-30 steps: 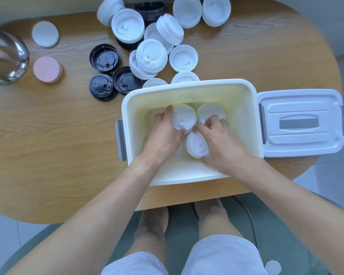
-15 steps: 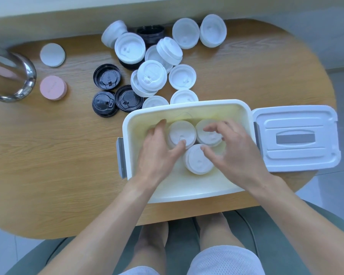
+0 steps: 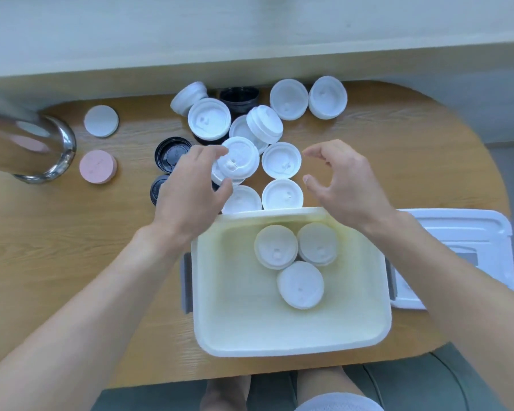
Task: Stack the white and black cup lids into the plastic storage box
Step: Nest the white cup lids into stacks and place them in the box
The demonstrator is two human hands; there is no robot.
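Head view: the left hand (image 3: 190,188) curls its fingers around a white lid (image 3: 238,160). The right hand (image 3: 343,185) is spread wide, holding nothing, just past the storage box (image 3: 291,339).

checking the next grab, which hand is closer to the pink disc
Left. The left hand is nearest the pink disc, which lies apart to its left; the right hand is much farther right.
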